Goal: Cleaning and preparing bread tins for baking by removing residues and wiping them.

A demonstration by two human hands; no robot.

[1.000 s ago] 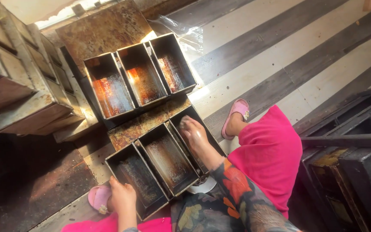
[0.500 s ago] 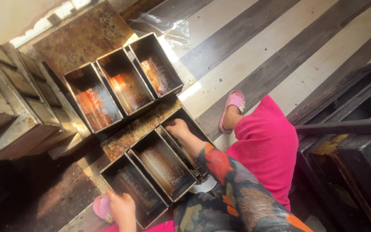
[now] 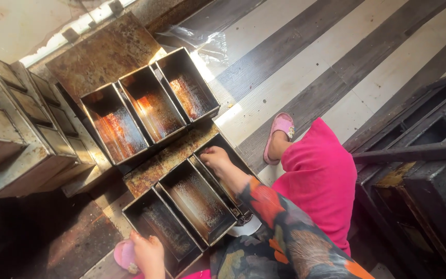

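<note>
Right hand (image 3: 215,156) outstretched, left hand (image 3: 148,253) low.

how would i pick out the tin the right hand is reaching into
Start at the rusty flat sheet on the floor; two strapped sets of three loaf tins lie on it. Take the near set by the person's knees. The tin is its end compartment, beside the pink sandal, and the only one with the right hand inside.
</note>
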